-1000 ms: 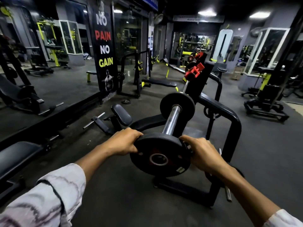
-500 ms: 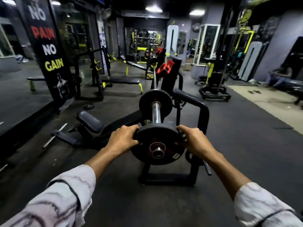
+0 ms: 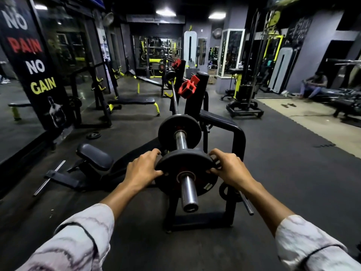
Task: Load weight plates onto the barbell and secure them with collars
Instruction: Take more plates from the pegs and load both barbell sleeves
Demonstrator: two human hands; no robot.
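both hands (image 3: 143, 170) (image 3: 230, 169) grip plate (image 3: 172, 163) on barbell (image 3: 188, 190).

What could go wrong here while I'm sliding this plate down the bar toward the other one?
1. Both hands, left hand and right hand, grip the near plate's rim, so fingers could get pinched against the far plate.
2. No collar is on the sleeve yet; the red collar sits on the rack, so the plates could slide off.
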